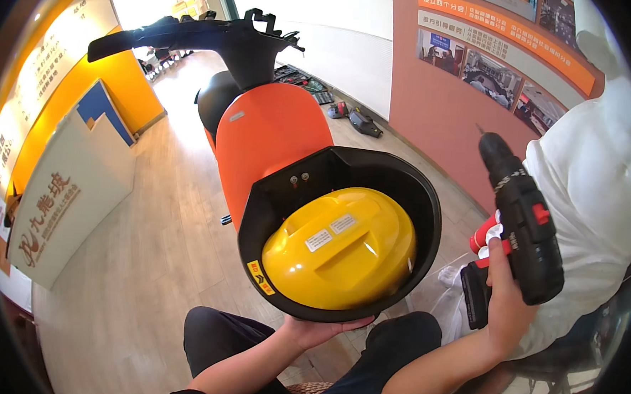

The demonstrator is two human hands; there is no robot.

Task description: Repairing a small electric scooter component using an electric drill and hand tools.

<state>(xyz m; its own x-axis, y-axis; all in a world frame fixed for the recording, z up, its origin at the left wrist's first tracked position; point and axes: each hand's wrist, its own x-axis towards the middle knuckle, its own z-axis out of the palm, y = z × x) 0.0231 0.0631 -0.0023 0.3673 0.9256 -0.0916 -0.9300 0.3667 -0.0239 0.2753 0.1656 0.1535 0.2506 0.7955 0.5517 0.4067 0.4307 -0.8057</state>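
Note:
My right hand grips a black cordless drill with red trim, its bit pointing up and forward. My left hand supports the underside of a black open box at the rear of an orange scooter seat; the hand's fingers are partly hidden beneath it. Inside the box lies a yellow helmet with small pale labels, beside two small metal fasteners on the box's inner wall. The scooter's black handlebar assembly stands beyond the seat.
Tools and an open tool case lie on the floor by the wall. A white counter stands left. A large white draped form is close on my right, before a pink display wall. A red object sits behind the drill.

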